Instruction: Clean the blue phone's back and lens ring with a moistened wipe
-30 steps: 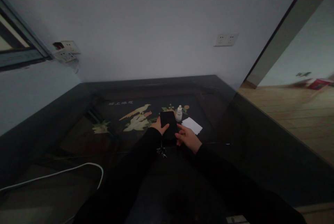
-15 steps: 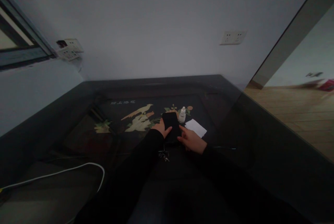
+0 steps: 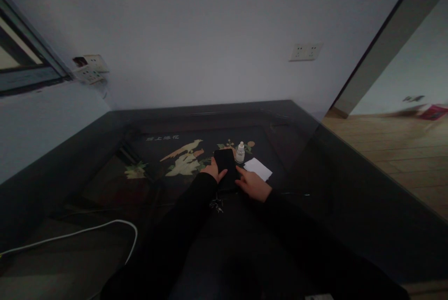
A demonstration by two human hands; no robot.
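Note:
Between my hands is a black smartphone [image 3: 224, 159] with a dark face, its top edge pointing away from me. My left hand [image 3: 213, 170] grips its left side, with the thumb lying over the face. On the other side, my right hand [image 3: 256, 184] pinches the lower right edge between thumb and index finger; the other fingers are curled out of sight. A small white dropper bottle [image 3: 240, 153] stands upright just right of the phone. White paper [image 3: 258, 169] lies beyond my right hand. Below the phone rests a small bunch of keys [image 3: 217, 205].
The dark glossy table [image 3: 297, 244] bears a bird-and-flower picture [image 3: 184, 164]. A white cable [image 3: 87, 228] curves over its left side. A thin shiny item [image 3: 296, 193] lies right of my right wrist. Behind stands a wall with sockets [image 3: 305, 52].
The view has turned slightly right, so the whole scene sits a little further left. Both hands keep about the same hold on the smartphone.

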